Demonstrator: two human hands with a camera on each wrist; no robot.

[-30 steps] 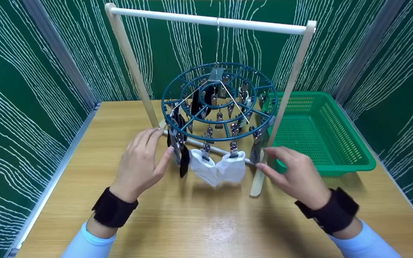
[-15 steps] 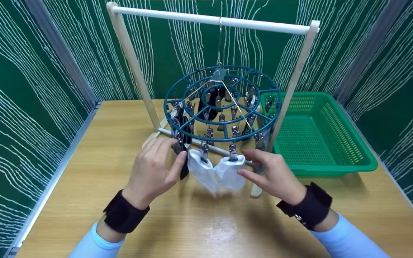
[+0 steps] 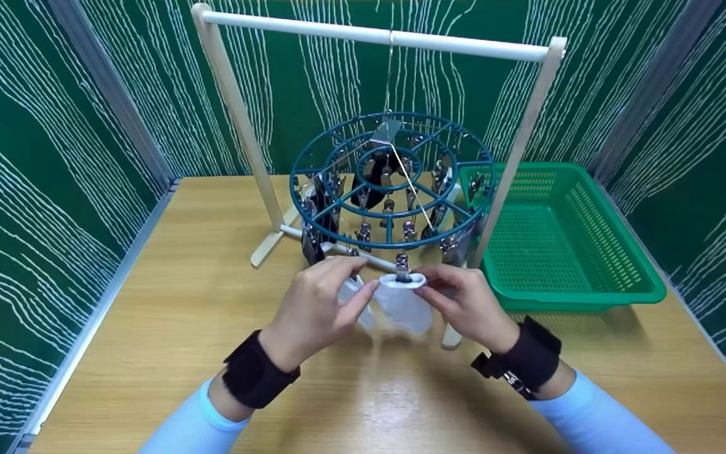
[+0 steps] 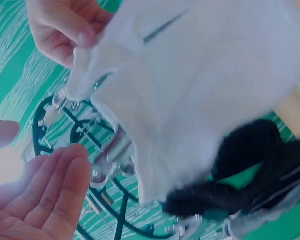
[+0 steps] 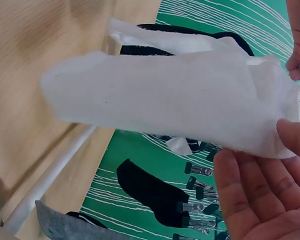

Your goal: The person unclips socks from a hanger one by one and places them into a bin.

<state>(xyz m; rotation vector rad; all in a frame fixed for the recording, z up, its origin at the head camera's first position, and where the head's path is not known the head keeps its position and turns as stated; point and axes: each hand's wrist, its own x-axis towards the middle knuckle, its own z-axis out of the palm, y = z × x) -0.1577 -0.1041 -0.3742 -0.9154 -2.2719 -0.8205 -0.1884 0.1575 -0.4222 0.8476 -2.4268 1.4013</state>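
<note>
"Where's the white sock (image 3: 406, 310) now?"

"Hanging from a metal clip (image 3: 402, 270) at the front of the blue ring hanger (image 3: 389, 241), above the counter (image 3: 149, 302). The clip bites the cuff, with the mouth upward and the toe below."

"And the long axis?"

"Roughly upright — cuff at the top, foot dropping away. The right wrist view shows the whole length running out from the fingers."

"Which side has it?"

"The right grip (image 3: 471, 308). Its thumb and fingers pinch the cuff's right edge, just beside the clip. For that side, the sock lies to the left and hangs downward."

"What about the left grip (image 3: 312, 308)?"

"Spread. Thumb and fingers stand apart, with the thumb tip near the cuff's left edge. The left wrist view shows nothing pinched between them. A second white sock (image 3: 350, 289) hangs just behind that gap; whether the fingers touch it, I can't tell."

"So what does the coming move hinge on?"

"The clip, I'd judge. It sits at the top of the cuff, between the two sides, so the way off it is down along the sock's length. The right side is nearer, being in contact — the left is only close by."
</note>
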